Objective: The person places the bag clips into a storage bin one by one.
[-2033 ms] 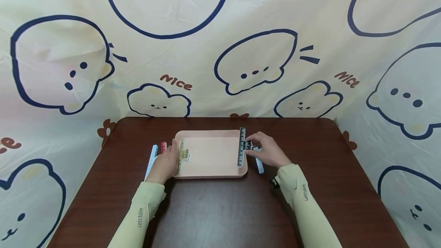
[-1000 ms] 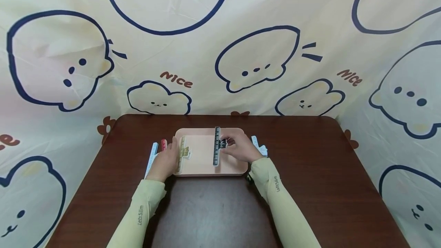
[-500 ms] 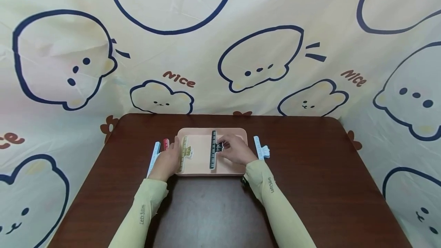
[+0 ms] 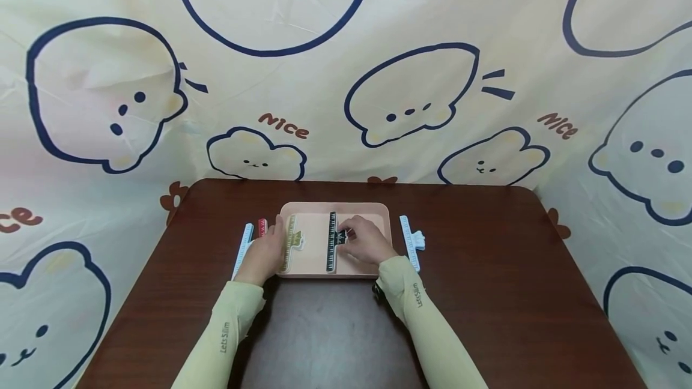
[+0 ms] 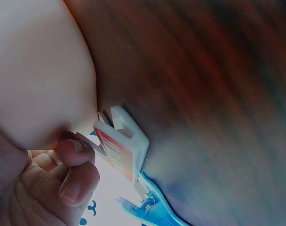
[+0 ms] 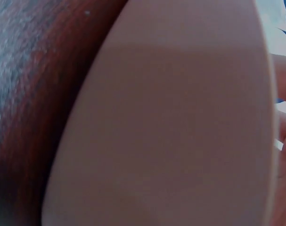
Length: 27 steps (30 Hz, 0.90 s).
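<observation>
Align black clip (image 4: pixel 331 245), pinched in right hand (image 4: pixel 367 241), parallel to green clip (image 4: pixel 289 245); left hand (image 4: pixel 264 254), fingers nearly straight, rests against tray (image 4: pixel 316 260).

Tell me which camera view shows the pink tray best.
The head view: it shows the pink tray from above, with most of its rim and floor visible. Both wrist views show only part of its outer wall, close up.

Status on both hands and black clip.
Right hand pinches black clip over tray. Left hand at tray's left edge. Green clip left of black, apart.
</observation>
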### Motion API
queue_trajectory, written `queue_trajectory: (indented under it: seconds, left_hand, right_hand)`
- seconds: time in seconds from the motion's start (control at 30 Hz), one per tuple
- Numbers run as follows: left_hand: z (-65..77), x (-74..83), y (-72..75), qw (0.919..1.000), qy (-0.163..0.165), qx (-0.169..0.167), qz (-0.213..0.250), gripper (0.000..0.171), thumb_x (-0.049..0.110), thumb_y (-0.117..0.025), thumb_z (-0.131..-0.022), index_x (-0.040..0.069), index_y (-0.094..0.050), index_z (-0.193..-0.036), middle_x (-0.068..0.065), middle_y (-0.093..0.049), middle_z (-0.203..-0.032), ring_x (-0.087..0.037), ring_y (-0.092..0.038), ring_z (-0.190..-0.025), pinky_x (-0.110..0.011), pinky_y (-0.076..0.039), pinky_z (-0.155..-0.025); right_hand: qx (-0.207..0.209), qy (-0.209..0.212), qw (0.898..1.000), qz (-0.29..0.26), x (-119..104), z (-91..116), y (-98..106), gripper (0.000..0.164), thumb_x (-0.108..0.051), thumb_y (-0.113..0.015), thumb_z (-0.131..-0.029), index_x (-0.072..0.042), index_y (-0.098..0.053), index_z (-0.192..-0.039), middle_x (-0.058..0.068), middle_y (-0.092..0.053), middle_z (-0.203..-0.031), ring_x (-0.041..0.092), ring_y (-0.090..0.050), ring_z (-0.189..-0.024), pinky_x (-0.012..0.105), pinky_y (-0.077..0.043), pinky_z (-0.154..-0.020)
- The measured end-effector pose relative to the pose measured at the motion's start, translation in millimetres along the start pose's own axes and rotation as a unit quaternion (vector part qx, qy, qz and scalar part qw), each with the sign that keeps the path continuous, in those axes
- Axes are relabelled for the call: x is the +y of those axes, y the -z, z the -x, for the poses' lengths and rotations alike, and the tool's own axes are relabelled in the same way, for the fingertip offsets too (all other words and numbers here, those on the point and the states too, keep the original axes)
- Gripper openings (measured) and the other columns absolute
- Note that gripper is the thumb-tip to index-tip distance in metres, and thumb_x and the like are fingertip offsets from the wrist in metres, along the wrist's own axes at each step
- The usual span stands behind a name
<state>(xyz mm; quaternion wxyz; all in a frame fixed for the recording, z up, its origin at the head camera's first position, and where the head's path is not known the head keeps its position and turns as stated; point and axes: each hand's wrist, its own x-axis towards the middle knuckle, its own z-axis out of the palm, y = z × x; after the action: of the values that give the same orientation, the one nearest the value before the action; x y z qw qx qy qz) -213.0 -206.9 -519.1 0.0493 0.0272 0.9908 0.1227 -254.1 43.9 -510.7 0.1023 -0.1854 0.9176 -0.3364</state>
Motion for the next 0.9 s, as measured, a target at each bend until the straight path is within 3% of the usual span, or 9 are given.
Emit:
queue_trajectory:
  seconds: [0.17,0.47,0.9]
  left_hand:
    - [-2.5,1.5,1.3,1.0,0.001,0.001,-0.001,0.068,0.006,-0.053,-0.103,-0.011,-0.019,-0.159,-0.034,-0.052,-0.144,-0.038,-0.068,-0.096,-0.055,-0.057,-0.096]
    - [0.5,0.0,-2.4,0.9999,-0.007,0.009,0.002,0.064,0.008,-0.05,-0.105,-0.011,-0.021,-0.159,-0.033,-0.054,-0.141,-0.036,-0.067,-0.091,-0.054,-0.058,-0.095]
    - [-0.4,-0.9,-2.0,0.9999,-0.007,0.012,0.005,0.064,0.01,-0.05,-0.105,-0.01,-0.021,-0.159,-0.033,-0.055,-0.141,-0.039,-0.069,-0.096,-0.055,-0.057,-0.096]
  right_hand:
    - [-0.001,0.018,1.0,0.019,0,-2,0,0.035,-0.019,-0.085,-0.087,-0.011,-0.073,-0.119,0.004,-0.066,-0.108,0.017,-0.06,-0.095,0.035,-0.053,-0.089]
    - [-0.004,0.016,1.0,0.013,5,-1,-7,0.034,-0.02,-0.085,-0.087,-0.012,-0.073,-0.117,0.001,-0.062,-0.099,0.015,-0.058,-0.086,0.033,-0.052,-0.081]
    - [-0.007,0.004,1.0,0.02,4,-7,-15,0.034,-0.02,-0.084,-0.087,-0.012,-0.074,-0.119,-0.001,-0.059,-0.094,0.014,-0.055,-0.083,0.03,-0.049,-0.078]
